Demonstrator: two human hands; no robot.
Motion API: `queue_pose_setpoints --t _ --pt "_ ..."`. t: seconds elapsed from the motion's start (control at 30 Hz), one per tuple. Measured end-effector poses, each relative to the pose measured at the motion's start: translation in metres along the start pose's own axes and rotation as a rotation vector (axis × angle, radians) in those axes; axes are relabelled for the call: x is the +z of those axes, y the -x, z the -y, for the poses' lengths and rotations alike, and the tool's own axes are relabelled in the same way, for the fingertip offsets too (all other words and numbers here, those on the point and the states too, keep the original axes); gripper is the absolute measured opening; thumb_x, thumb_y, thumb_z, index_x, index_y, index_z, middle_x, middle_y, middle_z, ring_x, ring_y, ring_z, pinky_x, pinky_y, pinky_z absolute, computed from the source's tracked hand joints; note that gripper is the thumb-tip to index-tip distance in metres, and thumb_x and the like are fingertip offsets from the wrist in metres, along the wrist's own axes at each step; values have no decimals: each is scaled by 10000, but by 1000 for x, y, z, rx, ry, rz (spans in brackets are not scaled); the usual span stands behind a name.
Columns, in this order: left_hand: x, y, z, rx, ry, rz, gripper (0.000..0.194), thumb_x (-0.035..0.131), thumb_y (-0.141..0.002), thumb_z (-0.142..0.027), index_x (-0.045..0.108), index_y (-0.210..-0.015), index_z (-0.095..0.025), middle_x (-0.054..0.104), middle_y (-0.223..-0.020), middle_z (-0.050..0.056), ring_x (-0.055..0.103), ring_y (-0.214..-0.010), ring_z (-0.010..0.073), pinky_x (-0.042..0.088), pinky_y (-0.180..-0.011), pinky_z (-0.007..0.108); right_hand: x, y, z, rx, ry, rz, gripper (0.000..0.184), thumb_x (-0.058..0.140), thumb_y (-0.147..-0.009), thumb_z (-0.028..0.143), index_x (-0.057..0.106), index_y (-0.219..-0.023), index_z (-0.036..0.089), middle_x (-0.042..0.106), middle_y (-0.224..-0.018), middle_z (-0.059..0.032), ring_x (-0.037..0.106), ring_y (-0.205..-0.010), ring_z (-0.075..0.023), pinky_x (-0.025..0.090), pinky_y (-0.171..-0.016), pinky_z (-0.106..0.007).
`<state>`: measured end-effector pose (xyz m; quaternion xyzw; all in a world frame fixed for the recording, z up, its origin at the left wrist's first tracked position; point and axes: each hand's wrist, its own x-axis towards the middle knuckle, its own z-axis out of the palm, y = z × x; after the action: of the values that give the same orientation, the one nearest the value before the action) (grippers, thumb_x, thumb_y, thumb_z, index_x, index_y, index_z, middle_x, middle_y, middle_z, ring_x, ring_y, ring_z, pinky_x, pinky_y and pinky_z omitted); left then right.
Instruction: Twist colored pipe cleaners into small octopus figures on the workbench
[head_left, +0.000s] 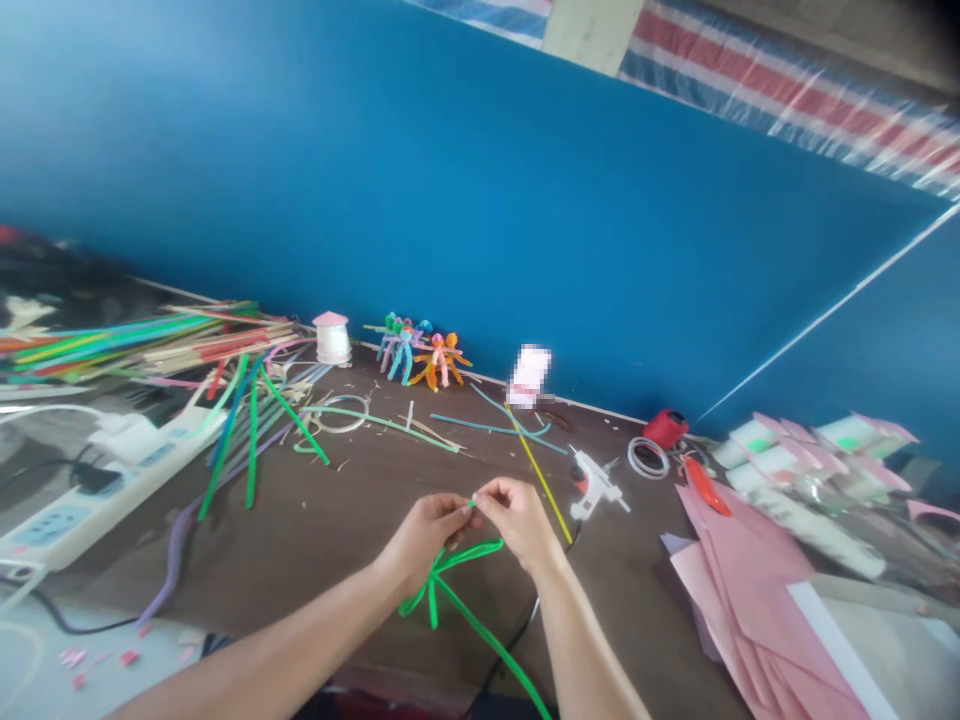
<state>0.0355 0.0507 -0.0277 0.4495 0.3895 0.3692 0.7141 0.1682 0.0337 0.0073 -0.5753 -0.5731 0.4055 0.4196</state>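
My left hand [431,535] and my right hand [520,520] meet over the middle of the dark table, fingertips almost touching. Between them they pinch a bit of green pipe cleaner, of which only a small tip shows. Just below hangs the rest of the bent green pipe cleaner [433,573], with several folded loops spreading from one point. One long green strand runs from it down to the right, past my right forearm. How the pinched tip joins the loops is hidden by my fingers.
Loose pipe cleaners [150,340] and a white power strip [97,490] lie to the left. Small pipe-cleaner figures [439,362] and a white cup with a pink lid [332,340] stand by the blue wall. To the right are a glue gun [598,485] and pink sheets [750,590].
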Motion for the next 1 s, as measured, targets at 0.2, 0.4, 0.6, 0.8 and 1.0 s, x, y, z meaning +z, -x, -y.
queue_pose_setpoints --t 0.2,0.4,0.6,0.8,1.0 --pt "-2 -4 0 -9 35 -3 249 626 -625 -345 591 -598 -100 471 -468 -25 340 -416 47 232 -417 187 4 1 5 -13 114 -39 195 527 -746 327 598 -669 162 651 -572 -22 625 -555 -154 449 -540 -216" --pt "-5 -5 1 19 18 2 251 607 -659 -346 586 -609 -101 424 -436 -40 335 -403 46 226 -413 188 5 -1 5 -49 128 -22 212 525 -755 341 608 -708 152 658 -596 -30 628 -566 -150 459 -544 -209" --pt "-7 -7 4 18 21 8 243 603 -662 -341 582 -611 -104 426 -431 -40 341 -398 47 222 -409 187 8 -2 2 -45 191 -44 166 525 -748 299 600 -689 163 650 -577 -20 622 -559 -145 461 -555 -215" --pt "-5 -6 -1 0 46 -11 224 620 -632 -322 579 -591 -105 446 -443 -33 348 -407 46 236 -420 188 11 -2 -1 -67 292 -91 131 508 -755 269 586 -703 177 649 -608 -14 617 -563 -139 452 -575 -223" --pt "-3 -5 -3 -14 83 -17 215 631 -624 -300 546 -540 -121 426 -420 -42 338 -393 46 224 -410 191 17 -3 -2 -227 530 -199 122 493 -754 208 566 -662 179 633 -669 -32 594 -645 -150 429 -625 -235"
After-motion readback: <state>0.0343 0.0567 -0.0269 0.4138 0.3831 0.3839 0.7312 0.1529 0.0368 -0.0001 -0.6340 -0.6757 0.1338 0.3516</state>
